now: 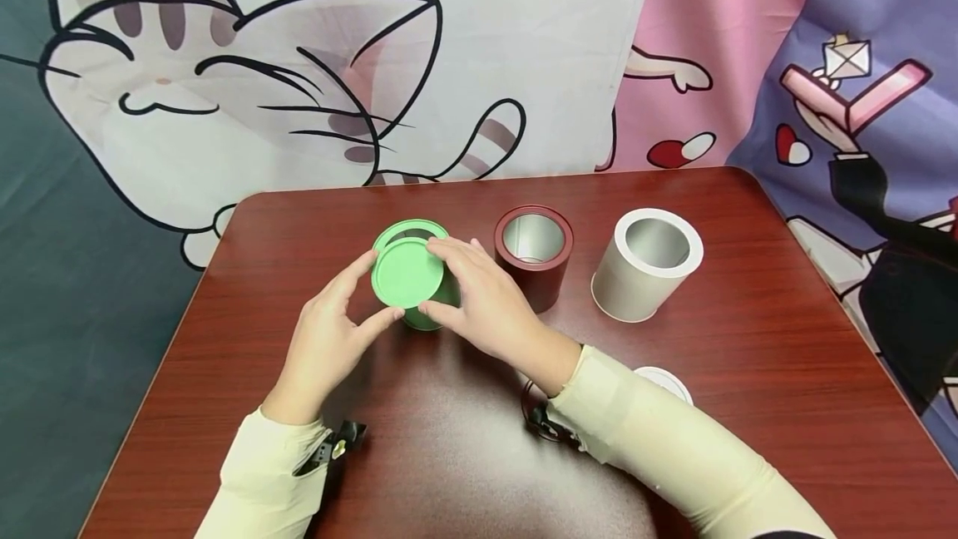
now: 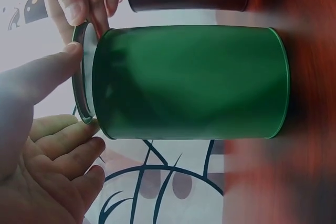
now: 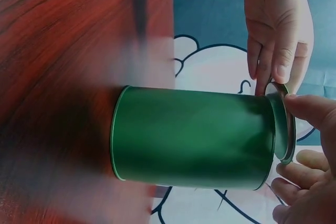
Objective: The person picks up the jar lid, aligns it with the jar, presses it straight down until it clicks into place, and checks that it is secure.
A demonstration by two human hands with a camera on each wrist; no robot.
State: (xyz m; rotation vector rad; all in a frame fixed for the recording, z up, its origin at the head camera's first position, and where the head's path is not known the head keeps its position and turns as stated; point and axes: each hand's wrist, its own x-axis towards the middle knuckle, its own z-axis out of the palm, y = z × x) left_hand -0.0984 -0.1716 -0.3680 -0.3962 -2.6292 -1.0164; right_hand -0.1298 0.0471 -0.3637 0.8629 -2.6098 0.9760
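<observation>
A round green lid is held by both hands over the open top of a green can, which stands upright on the table. My left hand pinches the lid's left rim between thumb and fingers. From the other side my right hand pinches the right rim. The lid sits tilted and off-centre toward me, so a strip of the can's opening shows behind it in the head view. Both wrist views show the lid right at the can's mouth; whether its edge touches cannot be told.
To the right of the green can stand an open dark red can and an open white can. A white lid lies partly hidden behind the right sleeve. The brown table ends at a printed cloth backdrop.
</observation>
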